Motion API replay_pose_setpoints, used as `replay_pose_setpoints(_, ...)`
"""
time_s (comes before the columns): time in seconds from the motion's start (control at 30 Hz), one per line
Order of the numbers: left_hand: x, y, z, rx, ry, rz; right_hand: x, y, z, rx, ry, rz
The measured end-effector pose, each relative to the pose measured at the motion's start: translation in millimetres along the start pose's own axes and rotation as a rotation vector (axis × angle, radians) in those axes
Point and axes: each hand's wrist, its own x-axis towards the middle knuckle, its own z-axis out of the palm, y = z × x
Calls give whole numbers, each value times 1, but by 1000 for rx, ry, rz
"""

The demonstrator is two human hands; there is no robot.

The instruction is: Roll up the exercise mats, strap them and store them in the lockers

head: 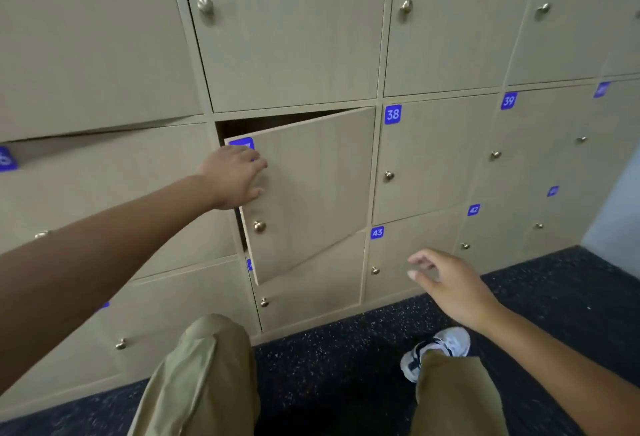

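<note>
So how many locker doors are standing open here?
2. The door under the left hand, beside locker 38, is clearly ajar; the far-left door in that row shows a slight top gap. Lockers outside the frame are unseen.

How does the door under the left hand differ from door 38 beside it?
The left door stands ajar, showing a dark gap along its top and left edges; door 38 is shut flush. The left hand presses the left door and partly covers its blue tag; door 38 is untouched, tag readable. Both are beige wood with a round metal knob.
</note>
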Motion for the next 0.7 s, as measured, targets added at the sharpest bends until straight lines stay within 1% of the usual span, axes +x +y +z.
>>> replay_pose_setpoints(0.07, -1, -2, 10, 50, -63, 9, 6, -7, 0, -13, -3, -11)
replay_pose_setpoints(0.13, 0, 3, 21, 168, -99, 37, 9, -12, 2, -4, -1, -10)
replay_pose_setpoints(0.2, 2, 10, 34, 310, -124, 33, 11, -15, 5, 3, -5, -8)
replay_pose_setpoints(0.27, 5, 12, 48, 382, -131, 9, 11, -15, 9, -8, -15, -8)
replay_pose_setpoints(0.47, 26, -11, 79, 392, -117, -91, 7, -8, 17, 0, -19, 44)
replay_pose_setpoints(0.7, 63, -34, 99, 372, -196, -194, 5, -4, 6, -6, -40, 136)
